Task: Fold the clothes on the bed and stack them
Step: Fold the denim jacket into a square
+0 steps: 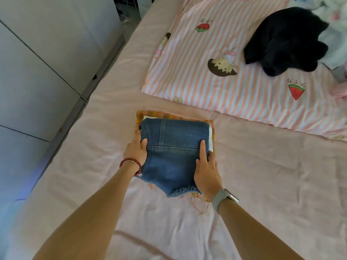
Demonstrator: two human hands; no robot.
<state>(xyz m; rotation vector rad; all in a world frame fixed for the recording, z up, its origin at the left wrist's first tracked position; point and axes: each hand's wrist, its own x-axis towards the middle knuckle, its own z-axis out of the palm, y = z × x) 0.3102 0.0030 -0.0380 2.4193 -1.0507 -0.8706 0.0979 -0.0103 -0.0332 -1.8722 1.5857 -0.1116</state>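
Denim shorts (174, 154), folded to a compact block with a frayed hem toward the bottom of the frame, sit at the centre on top of a folded plaid garment (142, 115) whose orange-yellow edge and loose threads show around them — so a stack of at least two pieces looks begun on the pink bed (262, 175). The left hand (136, 150) grips the shorts' left edge, thumb curled on top and fingers tucked under the side; the right hand (205, 169) holds the right edge, index finger laid straight on the denim and the other fingers wrapped down the side. Whether the shorts are being set down or squared up cannot be told. Work remains, I judge — a crumpled black garment (287, 40) lies unfolded at the upper right on the striped quilt (197, 76), with pale clothes (336, 34) heaped beyond it.
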